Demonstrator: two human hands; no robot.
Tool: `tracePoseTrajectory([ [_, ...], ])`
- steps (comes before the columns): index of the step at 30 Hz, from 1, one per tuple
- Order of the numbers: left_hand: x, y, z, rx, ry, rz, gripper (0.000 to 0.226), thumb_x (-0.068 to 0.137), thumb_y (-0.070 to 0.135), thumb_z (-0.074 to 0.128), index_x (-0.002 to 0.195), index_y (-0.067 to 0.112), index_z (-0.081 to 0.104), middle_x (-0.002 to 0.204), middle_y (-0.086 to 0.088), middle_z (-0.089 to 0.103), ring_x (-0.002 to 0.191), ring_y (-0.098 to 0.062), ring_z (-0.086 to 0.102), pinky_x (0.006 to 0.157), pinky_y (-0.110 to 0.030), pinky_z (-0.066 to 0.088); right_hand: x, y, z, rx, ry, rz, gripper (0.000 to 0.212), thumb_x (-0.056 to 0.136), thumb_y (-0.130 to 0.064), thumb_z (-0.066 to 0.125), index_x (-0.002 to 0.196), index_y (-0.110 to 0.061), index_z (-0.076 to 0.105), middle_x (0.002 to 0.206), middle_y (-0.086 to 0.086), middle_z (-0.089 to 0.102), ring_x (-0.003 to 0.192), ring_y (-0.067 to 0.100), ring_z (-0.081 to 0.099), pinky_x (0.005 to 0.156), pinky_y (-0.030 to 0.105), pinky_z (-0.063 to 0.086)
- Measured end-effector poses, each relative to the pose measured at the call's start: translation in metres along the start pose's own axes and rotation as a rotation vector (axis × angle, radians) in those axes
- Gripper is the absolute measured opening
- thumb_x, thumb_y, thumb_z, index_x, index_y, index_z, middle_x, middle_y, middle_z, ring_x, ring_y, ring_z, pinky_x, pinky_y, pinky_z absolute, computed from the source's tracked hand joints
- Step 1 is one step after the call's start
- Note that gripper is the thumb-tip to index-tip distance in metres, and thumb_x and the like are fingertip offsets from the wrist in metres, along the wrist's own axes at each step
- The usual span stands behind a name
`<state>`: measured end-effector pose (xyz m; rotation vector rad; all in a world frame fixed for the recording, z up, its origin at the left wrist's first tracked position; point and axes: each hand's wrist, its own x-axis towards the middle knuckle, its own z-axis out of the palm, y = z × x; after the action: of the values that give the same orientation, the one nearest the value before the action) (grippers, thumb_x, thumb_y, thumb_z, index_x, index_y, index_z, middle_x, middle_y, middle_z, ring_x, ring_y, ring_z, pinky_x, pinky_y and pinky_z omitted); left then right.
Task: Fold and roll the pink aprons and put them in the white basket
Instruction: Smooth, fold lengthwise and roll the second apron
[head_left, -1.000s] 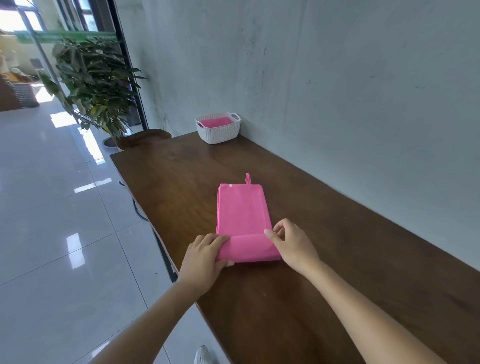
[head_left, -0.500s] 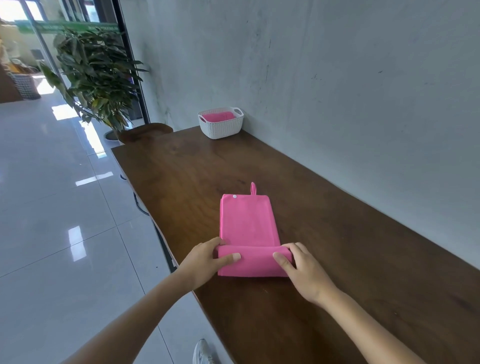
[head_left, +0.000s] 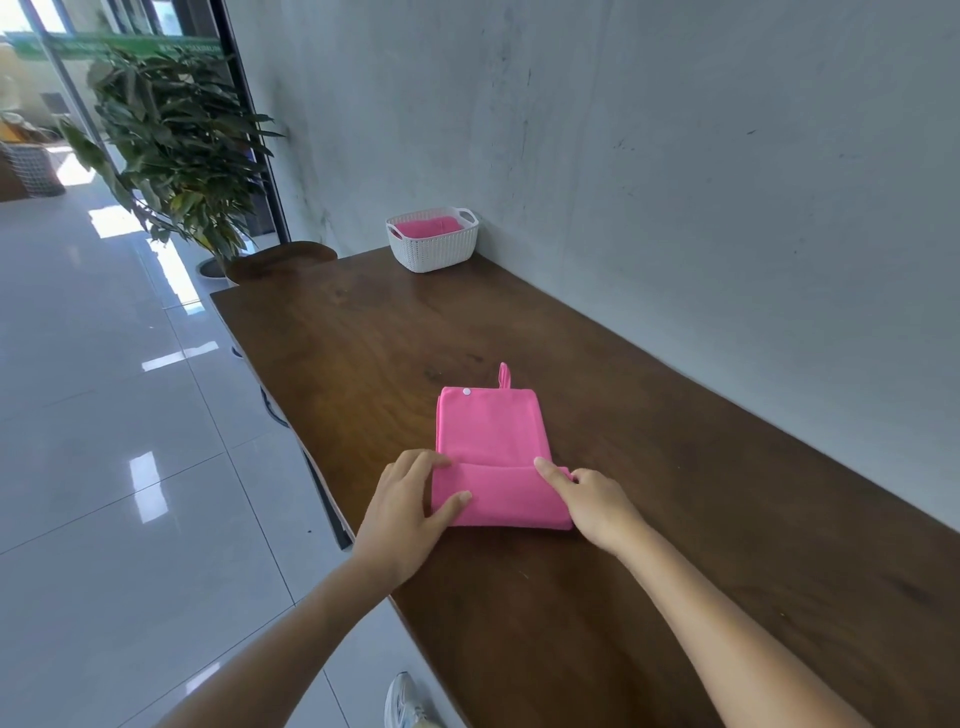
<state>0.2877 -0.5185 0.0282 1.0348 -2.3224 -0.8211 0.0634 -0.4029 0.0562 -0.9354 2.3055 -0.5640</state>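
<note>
A folded pink apron (head_left: 491, 434) lies flat on the brown table (head_left: 701, 519), with a loop and a white snap at its far end. Its near end is a thick roll (head_left: 506, 498). My left hand (head_left: 410, 506) grips the roll's left end, fingers over the top and thumb on the front. At the right end my right hand (head_left: 597, 499) holds the roll, index finger laid along its top. The white basket (head_left: 434, 252) stands at the table's far end by the wall, with another pink roll (head_left: 428, 227) inside.
A grey wall runs along the table's right side. The table's left edge drops to a glossy tiled floor, where my shoe (head_left: 402, 701) shows. A leafy potted plant (head_left: 176, 150) and a round wooden stool (head_left: 283, 260) stand beyond the far corner.
Both hands have turned the roll away from me over the flat part. The roll is thicker and the flat stretch of apron shorter.
</note>
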Motion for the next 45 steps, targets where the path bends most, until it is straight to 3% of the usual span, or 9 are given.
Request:
tracePoseTrajectory([
  [6,0.003,-0.003,0.001,0.131,-0.057,0.088,0.059,0.092,0.059,0.062,0.143,0.038,0.044,0.147,0.018,0.042,0.133,-0.007,0.04,0.11,-0.03,0.044,0.01,-0.017,-0.004,-0.068,0.085,0.032,0.068,0.091,-0.079,0.033,0.11,-0.016,0.05,0.112,0.002,0.063,0.09,0.019,0.06,0.057,0.028,0.038],
  [11,0.017,-0.002,-0.005,0.085,-0.114,0.09,0.047,0.098,0.046,0.061,0.141,0.03,0.05,0.139,0.011,0.046,0.127,-0.01,0.045,0.106,-0.026,0.045,0.002,-0.015,0.003,-0.165,0.378,-0.245,0.039,0.097,-0.063,0.043,0.104,-0.025,0.048,0.107,-0.006,0.058,0.091,0.008,0.054,0.055,0.015,0.034],
  [14,0.027,0.0,-0.008,0.087,-0.14,0.073,0.044,0.098,0.044,0.061,0.138,0.029,0.052,0.133,0.01,0.05,0.121,-0.009,0.049,0.1,-0.023,0.049,-0.003,-0.009,0.007,-0.196,0.314,-0.342,0.039,0.097,-0.063,0.043,0.115,-0.029,0.047,0.12,-0.008,0.052,0.104,0.007,0.049,0.063,0.013,0.035],
  [20,0.039,0.004,-0.013,0.044,-0.228,-0.01,0.037,0.097,0.05,0.059,0.127,0.029,0.057,0.115,0.011,0.056,0.102,-0.009,0.056,0.084,-0.024,0.054,-0.014,0.005,0.007,-0.182,0.194,-0.332,0.063,0.094,-0.071,0.038,0.145,-0.034,0.035,0.146,-0.008,0.044,0.128,0.01,0.047,0.092,0.028,0.05],
  [31,0.044,0.0,-0.012,-0.214,-0.463,-0.251,0.042,0.095,0.059,0.056,0.11,0.023,0.07,0.107,0.005,0.072,0.097,-0.013,0.07,0.088,-0.041,0.06,-0.023,0.018,0.007,0.13,0.084,-0.246,0.051,0.085,-0.075,0.05,0.117,-0.036,0.054,0.12,-0.013,0.053,0.102,0.004,0.056,0.073,0.018,0.053],
  [36,0.045,0.01,-0.005,-0.212,-0.332,-0.414,0.047,0.091,0.06,0.062,0.113,0.019,0.067,0.103,0.003,0.071,0.09,-0.014,0.07,0.074,-0.027,0.059,-0.01,0.007,0.003,0.17,0.05,-0.135,0.053,0.087,-0.071,0.057,0.117,-0.028,0.059,0.119,-0.008,0.052,0.101,0.006,0.054,0.068,0.019,0.045],
  [40,0.035,0.012,0.002,0.01,-0.013,-0.163,0.035,0.094,0.057,0.059,0.109,0.026,0.065,0.106,0.009,0.061,0.098,-0.011,0.058,0.087,-0.034,0.055,0.004,-0.003,-0.005,0.193,-0.032,-0.031,0.063,0.085,-0.07,0.061,0.124,-0.021,0.06,0.123,-0.005,0.059,0.106,0.013,0.058,0.069,0.026,0.048],
  [42,0.028,0.014,0.0,0.011,-0.017,-0.028,0.031,0.096,0.056,0.055,0.112,0.031,0.063,0.114,0.014,0.058,0.106,-0.008,0.053,0.094,-0.034,0.052,0.009,-0.007,-0.01,0.227,-0.067,0.01,0.062,0.085,-0.068,0.063,0.123,-0.019,0.062,0.119,-0.003,0.063,0.103,0.016,0.061,0.071,0.029,0.048],
  [45,0.019,0.012,-0.002,0.099,-0.073,0.095,0.052,0.092,0.07,0.047,0.13,0.035,0.057,0.134,0.015,0.053,0.122,-0.007,0.046,0.105,-0.034,0.046,0.016,-0.014,-0.015,0.242,-0.103,0.052,0.054,0.089,-0.061,0.062,0.118,-0.016,0.063,0.108,-0.003,0.063,0.092,0.013,0.058,0.068,0.029,0.046],
])
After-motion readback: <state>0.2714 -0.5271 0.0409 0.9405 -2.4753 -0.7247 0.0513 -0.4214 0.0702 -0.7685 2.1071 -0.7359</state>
